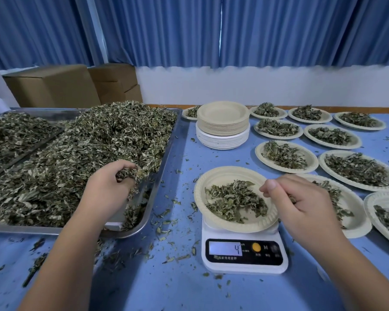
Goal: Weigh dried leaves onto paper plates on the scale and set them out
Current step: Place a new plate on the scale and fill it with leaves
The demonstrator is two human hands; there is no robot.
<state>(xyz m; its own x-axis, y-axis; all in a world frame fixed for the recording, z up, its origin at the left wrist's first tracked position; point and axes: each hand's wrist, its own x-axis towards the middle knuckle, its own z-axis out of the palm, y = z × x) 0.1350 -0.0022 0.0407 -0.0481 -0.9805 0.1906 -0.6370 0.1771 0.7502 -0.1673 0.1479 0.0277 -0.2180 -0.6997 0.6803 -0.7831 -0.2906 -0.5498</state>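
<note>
A white kitchen scale (244,254) stands near the table's front, its display reading 4. On it sits a paper plate (213,176) with a small heap of dried leaves (234,200). My right hand (301,203) hovers over the plate's right rim, fingers curled around a few leaf bits. My left hand (109,182) grips a handful of dried leaves at the near right corner of the big leaf pile (88,153) in a steel tray (166,153).
A stack of empty paper plates (222,124) stands behind the scale. Several filled plates (285,156) lie across the right side of the blue table (182,288). Loose leaf crumbs litter the table. A second tray of leaves (14,135) and cardboard boxes (52,86) are at the left.
</note>
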